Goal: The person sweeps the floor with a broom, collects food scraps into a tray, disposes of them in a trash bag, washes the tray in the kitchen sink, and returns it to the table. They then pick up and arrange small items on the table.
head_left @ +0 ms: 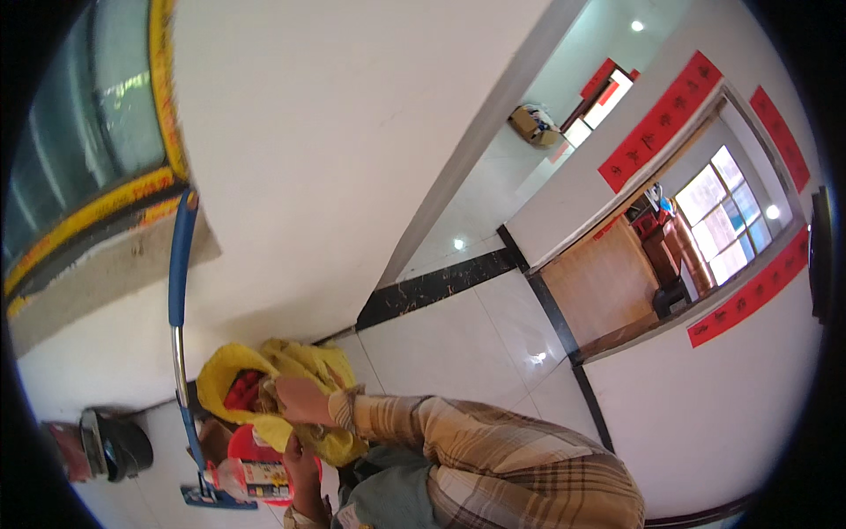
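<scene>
Yellow sack (310,361) (crumpled, baggy) at both hands (304,401)

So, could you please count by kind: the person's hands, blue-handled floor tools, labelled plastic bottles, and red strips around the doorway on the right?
Hands at the yellow sack: 2 (left hand, right hand)
Blue-handled floor tool: 1
Labelled plastic bottle: 1
Red strips: 3
Total: 7

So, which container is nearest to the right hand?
The yellow sack: the right hand is at its open mouth, while the red tub and black bucket are farther away.
</scene>
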### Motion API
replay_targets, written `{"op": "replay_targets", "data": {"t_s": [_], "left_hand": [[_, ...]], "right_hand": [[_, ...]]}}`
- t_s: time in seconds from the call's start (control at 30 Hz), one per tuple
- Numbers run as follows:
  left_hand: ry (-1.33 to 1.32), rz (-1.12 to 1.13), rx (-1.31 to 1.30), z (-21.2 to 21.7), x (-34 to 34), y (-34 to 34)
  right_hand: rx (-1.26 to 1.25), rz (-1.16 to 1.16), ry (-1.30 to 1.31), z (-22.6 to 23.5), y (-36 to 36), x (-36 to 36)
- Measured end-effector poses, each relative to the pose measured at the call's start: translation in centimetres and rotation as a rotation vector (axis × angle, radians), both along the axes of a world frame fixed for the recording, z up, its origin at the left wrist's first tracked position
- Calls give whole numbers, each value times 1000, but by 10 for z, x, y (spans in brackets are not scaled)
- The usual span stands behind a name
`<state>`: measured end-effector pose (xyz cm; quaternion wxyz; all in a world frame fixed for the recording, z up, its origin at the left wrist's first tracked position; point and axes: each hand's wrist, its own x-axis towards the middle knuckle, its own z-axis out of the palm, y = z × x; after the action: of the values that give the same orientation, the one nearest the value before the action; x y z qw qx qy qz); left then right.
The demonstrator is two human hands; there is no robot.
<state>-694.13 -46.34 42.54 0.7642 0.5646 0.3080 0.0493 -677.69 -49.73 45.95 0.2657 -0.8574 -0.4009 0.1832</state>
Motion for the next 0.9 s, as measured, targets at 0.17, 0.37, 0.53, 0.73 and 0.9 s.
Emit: {"op": "replay_targets", "data": {"t_s": [0.17,0.37,0.53,0.73,0.9], "left_hand": [[75,-2,281,28,4,-25],[57,-16,493,28,8,-41],[43,-232,817,-44,10,-1],[-110,-117,946,-45,19,18],[182,-33,814,40,34,20]], "right_hand": [[37,-62,150,14,-25,-12],[112,-75,199,20,-35,-1],[7,-168,133,-5,-11,2],[172,309,42,-44,34,-1],[-13,1,455,-44,42,28]]}}
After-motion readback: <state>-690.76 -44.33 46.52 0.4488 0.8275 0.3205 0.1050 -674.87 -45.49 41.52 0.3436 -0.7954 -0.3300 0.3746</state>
